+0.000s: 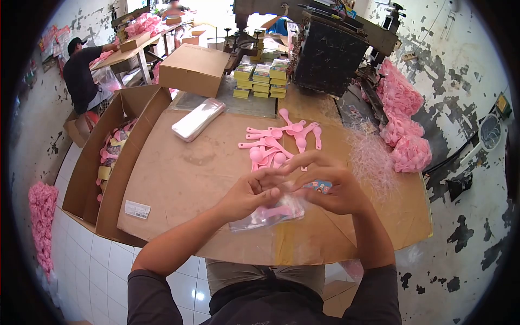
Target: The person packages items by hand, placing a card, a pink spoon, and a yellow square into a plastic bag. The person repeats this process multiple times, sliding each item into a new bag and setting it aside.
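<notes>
Both hands meet over the front middle of the cardboard-covered table. My left hand [250, 194] has its fingers curled and its thumb against the upper part of a clear plastic bag [290, 215]. Inside the bag shows a pink measuring spoon [269, 212]. From the other side my right hand [337, 189] arches over, thumb and fingers pinched at the bag's mouth, where the fingertips are slightly blurred. Through the gap in that hand a blue printed card [320, 187] is visible, partly covered. Just beyond the hands lies a loose heap of pink measuring spoons [271, 144].
A stack of clear bags [198, 119] lies left of the spoons. Behind stand yellow-edged card stacks [261, 81], a closed carton [194, 67] and a black machine [330, 54]. An open carton [146, 116] borders the left. Pink bundles [403, 119] sit right. Another person [81, 76] works far left.
</notes>
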Action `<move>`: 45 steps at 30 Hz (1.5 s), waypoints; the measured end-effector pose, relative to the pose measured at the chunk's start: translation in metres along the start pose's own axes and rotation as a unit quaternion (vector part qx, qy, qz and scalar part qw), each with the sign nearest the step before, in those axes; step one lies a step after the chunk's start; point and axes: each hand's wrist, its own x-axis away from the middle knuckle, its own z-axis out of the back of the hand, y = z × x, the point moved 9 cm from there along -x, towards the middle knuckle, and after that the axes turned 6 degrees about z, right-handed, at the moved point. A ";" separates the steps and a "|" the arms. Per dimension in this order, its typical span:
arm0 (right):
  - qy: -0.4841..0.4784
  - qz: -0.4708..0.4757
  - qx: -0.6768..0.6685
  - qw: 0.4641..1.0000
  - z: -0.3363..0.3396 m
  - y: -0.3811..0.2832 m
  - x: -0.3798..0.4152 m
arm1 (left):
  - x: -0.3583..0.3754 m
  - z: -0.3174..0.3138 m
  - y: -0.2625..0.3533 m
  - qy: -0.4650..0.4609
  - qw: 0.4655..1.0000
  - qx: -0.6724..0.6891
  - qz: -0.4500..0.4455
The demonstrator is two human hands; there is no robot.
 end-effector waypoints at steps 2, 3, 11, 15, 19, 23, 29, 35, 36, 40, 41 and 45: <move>-0.028 0.042 0.174 0.983 0.005 -0.022 -0.009 | 0.003 0.001 0.021 0.053 0.989 -0.086 -0.109; -0.041 0.061 0.259 0.963 0.004 -0.031 -0.010 | 0.005 -0.001 0.025 0.049 0.986 -0.104 -0.121; 0.027 -0.086 0.219 0.972 0.004 -0.021 -0.003 | 0.019 -0.024 0.048 0.074 0.943 -0.264 -0.188; 0.039 -0.117 0.185 0.975 0.003 -0.009 0.000 | 0.012 -0.015 0.035 0.037 0.982 -0.168 -0.082; 0.102 -0.045 0.244 0.963 0.007 -0.004 0.000 | 0.008 -0.006 0.023 0.067 0.995 -0.061 -0.050; 0.060 0.052 0.393 0.916 -0.016 -0.012 -0.003 | 0.009 -0.006 0.026 0.083 0.991 -0.090 -0.051; 0.026 0.074 0.517 0.852 -0.041 0.002 -0.001 | 0.011 -0.003 0.021 0.113 0.962 -0.247 -0.042; 0.055 0.014 0.485 0.873 -0.029 0.029 0.008 | 0.007 -0.007 0.017 0.089 0.953 -0.288 -0.026; 0.089 -0.004 0.460 0.884 -0.017 0.031 0.011 | 0.007 -0.006 0.015 0.085 0.960 -0.265 -0.007; 0.155 -0.243 0.018 0.958 0.062 0.081 0.052 | 0.004 0.006 0.006 0.102 0.987 -0.124 0.011; 0.119 -0.291 -0.131 0.940 0.077 0.087 0.075 | 0.001 0.009 0.006 0.097 0.991 -0.086 0.014; 0.223 -0.325 -0.118 0.911 0.180 0.122 0.175 | -0.001 0.013 0.006 0.095 0.995 -0.018 0.021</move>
